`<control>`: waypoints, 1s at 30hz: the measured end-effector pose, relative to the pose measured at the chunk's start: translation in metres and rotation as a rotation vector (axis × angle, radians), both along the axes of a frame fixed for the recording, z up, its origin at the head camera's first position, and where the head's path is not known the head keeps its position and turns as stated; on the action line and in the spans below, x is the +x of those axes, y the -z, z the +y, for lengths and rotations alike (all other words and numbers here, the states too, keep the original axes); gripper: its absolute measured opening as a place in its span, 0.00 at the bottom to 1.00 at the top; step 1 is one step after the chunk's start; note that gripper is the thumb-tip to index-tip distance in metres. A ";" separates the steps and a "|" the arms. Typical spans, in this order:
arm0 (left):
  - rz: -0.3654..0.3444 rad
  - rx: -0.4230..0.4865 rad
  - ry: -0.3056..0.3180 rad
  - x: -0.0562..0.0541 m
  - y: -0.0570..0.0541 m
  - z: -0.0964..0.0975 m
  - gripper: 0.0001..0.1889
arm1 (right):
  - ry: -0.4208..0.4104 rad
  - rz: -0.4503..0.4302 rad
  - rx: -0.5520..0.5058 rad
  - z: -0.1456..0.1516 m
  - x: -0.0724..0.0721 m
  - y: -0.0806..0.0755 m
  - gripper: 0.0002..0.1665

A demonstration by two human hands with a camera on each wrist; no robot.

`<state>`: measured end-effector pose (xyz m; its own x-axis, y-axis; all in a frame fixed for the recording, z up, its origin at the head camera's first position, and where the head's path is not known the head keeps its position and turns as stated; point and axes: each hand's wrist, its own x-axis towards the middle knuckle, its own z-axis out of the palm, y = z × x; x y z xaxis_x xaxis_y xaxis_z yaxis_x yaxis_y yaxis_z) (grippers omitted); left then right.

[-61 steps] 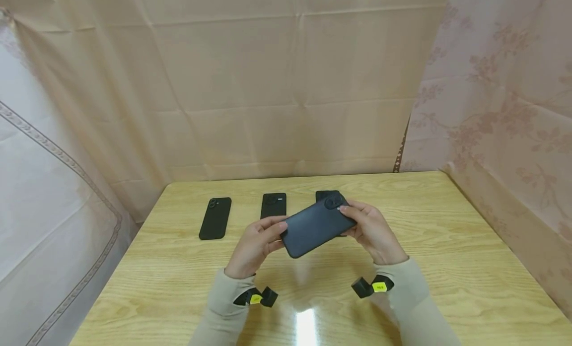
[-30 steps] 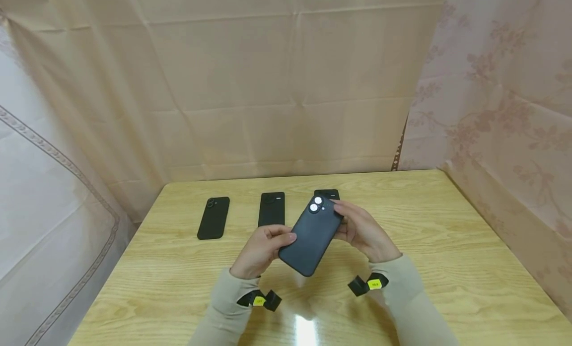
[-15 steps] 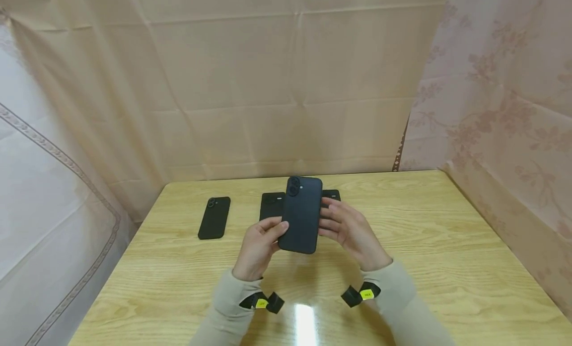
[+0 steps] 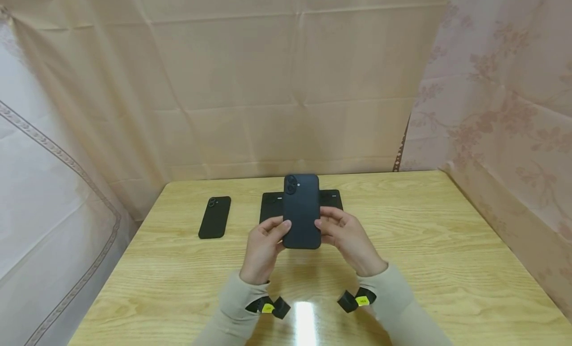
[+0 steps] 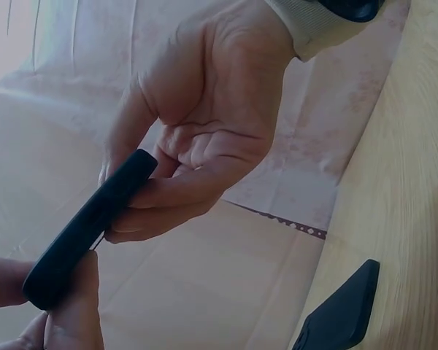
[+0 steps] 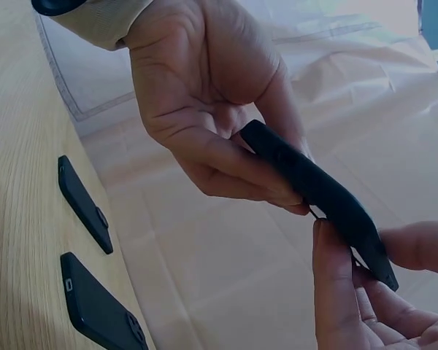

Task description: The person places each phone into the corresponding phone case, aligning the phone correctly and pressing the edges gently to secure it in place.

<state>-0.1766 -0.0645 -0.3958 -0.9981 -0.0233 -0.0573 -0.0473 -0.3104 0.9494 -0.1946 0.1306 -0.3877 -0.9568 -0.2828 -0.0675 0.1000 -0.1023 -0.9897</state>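
Upright above the table, with its camera side facing me, is a dark blue phone (image 4: 302, 214); I cannot tell whether it wears a case. My left hand (image 4: 262, 246) pinches its lower left edge, thumb on the camera side and fingers behind. At the lower right edge, my right hand (image 4: 349, 239) pinches it the same way. In the left wrist view the phone (image 5: 87, 226) appears nearly edge-on, between the fingertips of both hands. The right wrist view shows the edge of the phone (image 6: 314, 193) too. Its screen side is hidden in the head view.
On the wooden table (image 4: 170, 281), one black phone (image 4: 214, 218) lies at left. Behind the held phone lie a second black phone (image 4: 269, 207) and a third (image 4: 331, 199), both partly covered. A beige curtain (image 4: 232, 88) hangs at the back edge.
The phone has turned from slanting sideways to upright, swinging its camera end up and left. My right hand has left the camera corner and taken hold of the lower right edge.
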 end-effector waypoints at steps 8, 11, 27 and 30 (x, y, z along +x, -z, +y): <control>0.004 0.012 0.004 0.000 -0.001 0.011 0.14 | 0.060 0.006 0.043 0.005 -0.001 0.001 0.25; 0.007 -0.005 0.029 -0.002 -0.002 0.016 0.15 | 0.076 0.001 0.050 0.011 0.000 0.000 0.25; 0.041 -0.159 0.350 -0.026 -0.003 0.052 0.23 | 0.147 -0.010 0.055 0.071 -0.010 0.001 0.35; 0.023 -0.176 0.304 -0.032 0.001 0.067 0.21 | 0.164 -0.039 0.056 0.083 -0.014 0.004 0.36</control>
<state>-0.2085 0.0020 -0.3966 -0.9620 0.2673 -0.0566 -0.0908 -0.1172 0.9889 -0.2089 0.2132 -0.3914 -0.9862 -0.1176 -0.1166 0.1248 -0.0650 -0.9901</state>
